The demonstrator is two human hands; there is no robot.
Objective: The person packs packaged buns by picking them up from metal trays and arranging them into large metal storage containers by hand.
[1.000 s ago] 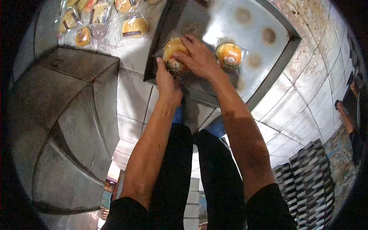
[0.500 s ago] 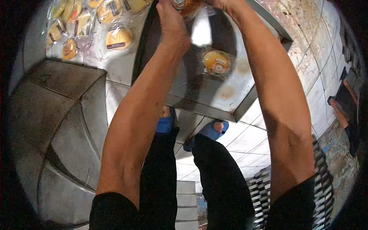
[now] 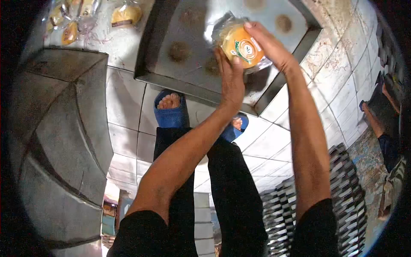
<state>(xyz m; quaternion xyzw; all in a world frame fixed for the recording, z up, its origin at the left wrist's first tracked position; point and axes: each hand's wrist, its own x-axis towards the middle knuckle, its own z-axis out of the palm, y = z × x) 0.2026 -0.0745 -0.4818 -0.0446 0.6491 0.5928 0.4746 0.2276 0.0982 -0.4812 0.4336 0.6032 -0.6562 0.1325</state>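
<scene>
Both of my hands are around a round, yellow-orange bun [image 3: 243, 48] in clear plastic with a printed circular label. My right hand [image 3: 267, 43] grips it from the right, thumb over its upper edge. My left hand [image 3: 231, 77] presses against its lower left side, fingers pointing up and thumb near the label. More clear wrapping shows behind the bun; whether a second packet is held there I cannot tell. The bun is above a grey metal tray [image 3: 192, 79] with brown round stains and a raised rim.
Several wrapped buns [image 3: 69, 33] lie on white tiles at the upper left, one bun [image 3: 126, 15] nearer the tray. A grey metal box-like structure [image 3: 64, 120] stands at the left. Stacked dark slatted trays [image 3: 317, 192] are at the lower right. Another person's arm [image 3: 371, 118] shows at far right.
My hands have come down and closer together with the wrapped bun. The single bun that lay on the tray no longer lies there. The view has shifted, so the tray appears higher.
</scene>
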